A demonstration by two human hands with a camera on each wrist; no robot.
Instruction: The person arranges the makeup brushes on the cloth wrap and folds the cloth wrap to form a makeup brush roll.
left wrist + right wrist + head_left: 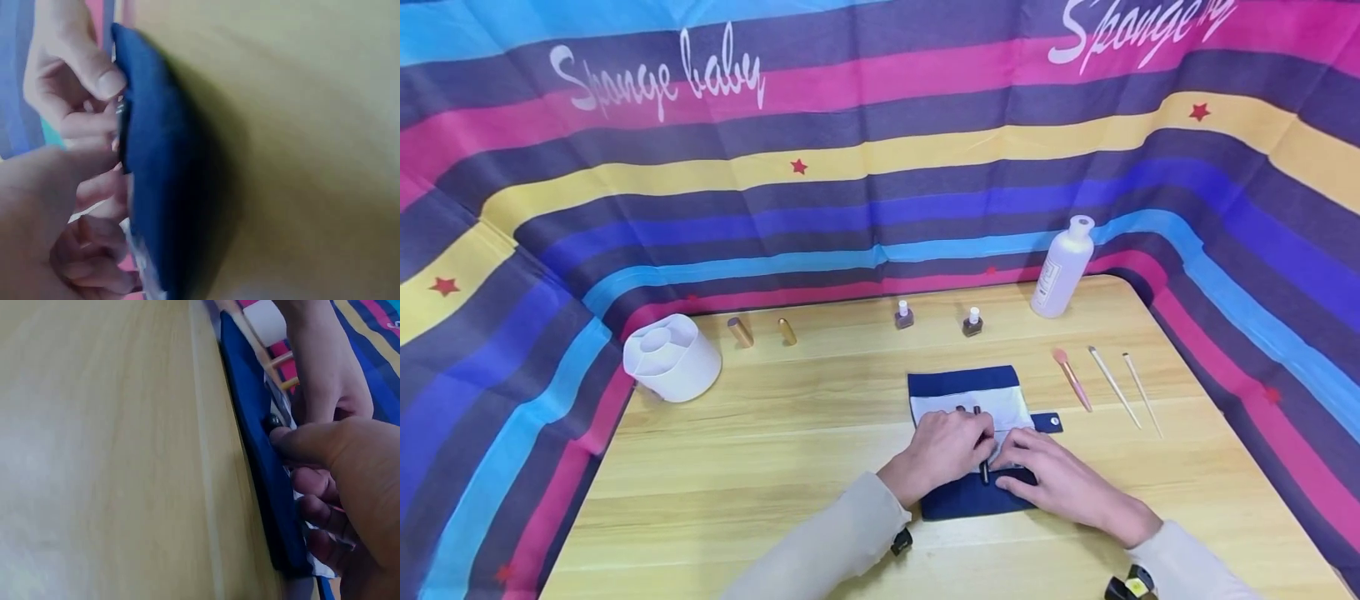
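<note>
Both of my hands are down on the blue roll-up pouch (pixel 970 492), which lies flat on the wooden table (pixel 775 450). With my left hand (pixel 936 450) I pinch a thin dark tool (pixel 983 467) between curled fingers, just where it sticks out of the pouch's pale lining. Beside it, my right hand (pixel 1056 483) presses the pouch, thumb and fingers bent over the near blue edge and gripping the fabric; the right wrist view shows my thumb tip against the rim next to a small dark tool end (pixel 272 421).

Everything else I place from the pouch. Just to its right lie a pink brush (pixel 1071 379) and two slim pale sticks (pixel 1126 387), side by side. Behind it, near the striped backdrop (pixel 880 192), stand two small nail polish bottles (pixel 937 318), and further right of them a tall white bottle (pixel 1062 267). Well to the pouch's left sit a white divided holder (pixel 672 358) and two short gold tubes (pixel 763 332).
</note>
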